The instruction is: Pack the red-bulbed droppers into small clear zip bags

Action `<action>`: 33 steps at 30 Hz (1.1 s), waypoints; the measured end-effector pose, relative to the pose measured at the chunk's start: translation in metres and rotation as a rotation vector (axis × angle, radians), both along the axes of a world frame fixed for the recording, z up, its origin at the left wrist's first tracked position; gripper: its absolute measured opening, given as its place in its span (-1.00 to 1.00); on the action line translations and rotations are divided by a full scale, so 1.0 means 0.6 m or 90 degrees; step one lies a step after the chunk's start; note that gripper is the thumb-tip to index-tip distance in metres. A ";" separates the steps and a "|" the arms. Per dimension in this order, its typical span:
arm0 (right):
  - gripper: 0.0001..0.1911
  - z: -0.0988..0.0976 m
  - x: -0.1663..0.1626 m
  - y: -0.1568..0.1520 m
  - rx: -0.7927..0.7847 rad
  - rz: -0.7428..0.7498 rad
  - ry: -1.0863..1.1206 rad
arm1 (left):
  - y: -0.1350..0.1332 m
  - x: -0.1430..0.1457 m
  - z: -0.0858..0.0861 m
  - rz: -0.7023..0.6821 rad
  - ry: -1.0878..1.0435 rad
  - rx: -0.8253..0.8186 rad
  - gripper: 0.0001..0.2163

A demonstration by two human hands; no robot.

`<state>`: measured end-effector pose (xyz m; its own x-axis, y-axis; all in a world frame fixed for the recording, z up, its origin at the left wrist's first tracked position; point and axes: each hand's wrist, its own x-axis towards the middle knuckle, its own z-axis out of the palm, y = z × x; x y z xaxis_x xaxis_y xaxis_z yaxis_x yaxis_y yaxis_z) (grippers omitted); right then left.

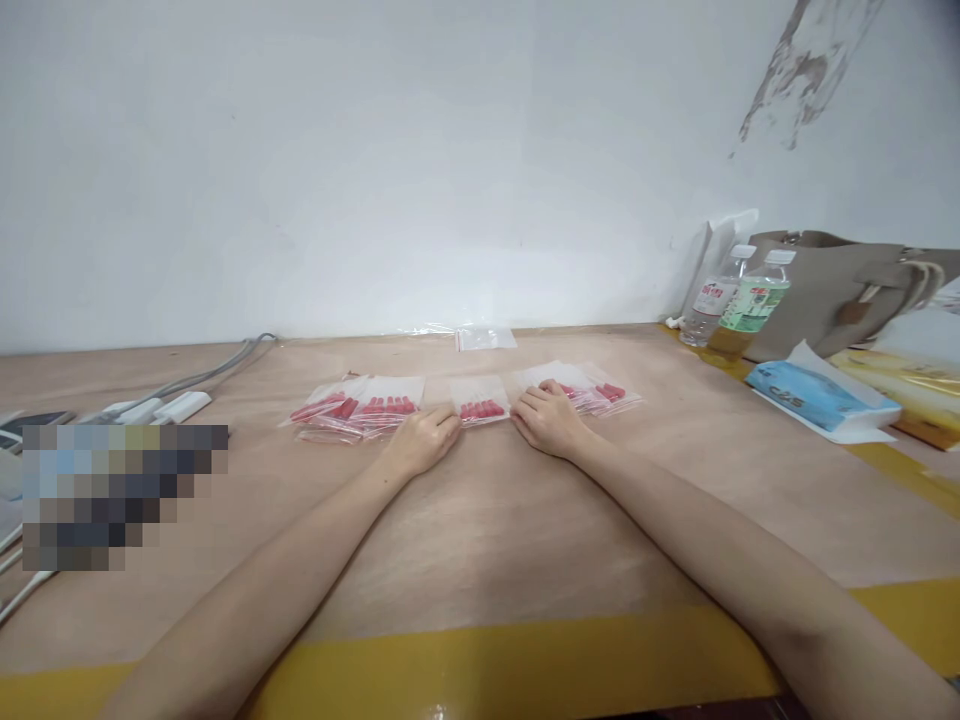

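Note:
A small clear zip bag (478,398) holding several red pieces in a row lies flat on the table between my hands. The pieces are too small to name. At its lower left corner rests my left hand (427,440), fingers curled and pressed together; whatever lies under them is hidden. My right hand (551,418) lies on the table by the bag's right edge, fingers bent and slightly apart, partly covering the right pile of similar bags (611,390). Another overlapping pile of bags (386,400) with red pieces spreads just left of my left hand.
An unfilled-looking clear bag (486,339) lies near the wall. To the right are a tissue pack (817,390), two bottles (754,300) and a grey handbag (832,290). On the left sit a cable (202,377), white adapters (182,406) and a blurred-out object (112,495).

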<state>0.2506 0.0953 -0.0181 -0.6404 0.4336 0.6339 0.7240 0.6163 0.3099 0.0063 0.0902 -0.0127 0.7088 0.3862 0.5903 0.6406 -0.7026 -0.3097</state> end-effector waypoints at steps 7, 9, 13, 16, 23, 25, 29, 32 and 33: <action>-0.79 0.001 -0.061 -0.004 0.014 0.056 0.008 | 0.000 0.001 -0.003 -0.004 -0.008 0.003 -0.77; -0.77 0.001 -0.087 -0.003 0.024 0.062 0.000 | 0.000 0.000 -0.003 -0.006 -0.010 0.003 -0.78; -0.76 0.004 -0.109 -0.002 0.014 0.061 -0.021 | 0.002 -0.002 -0.002 -0.013 -0.008 -0.001 -0.78; -0.75 0.006 -0.107 -0.002 0.022 0.063 -0.033 | 0.001 -0.002 -0.001 -0.012 -0.008 -0.005 -0.77; -0.70 0.006 -0.081 0.000 0.039 0.049 -0.038 | -0.006 -0.002 0.003 0.000 -0.019 -0.014 -0.75; -0.70 0.005 -0.060 -0.001 0.042 0.039 -0.039 | -0.008 -0.003 0.004 0.001 -0.020 -0.016 -0.75; -0.69 0.001 -0.016 -0.004 0.058 0.018 -0.041 | -0.008 -0.004 0.004 -0.001 -0.020 -0.022 -0.74; -0.68 -0.003 0.000 -0.006 0.055 0.001 -0.030 | -0.008 -0.003 0.002 -0.001 -0.021 -0.030 -0.75; -0.67 -0.004 0.001 -0.006 0.053 -0.004 -0.025 | -0.007 -0.003 0.002 0.000 -0.022 -0.034 -0.74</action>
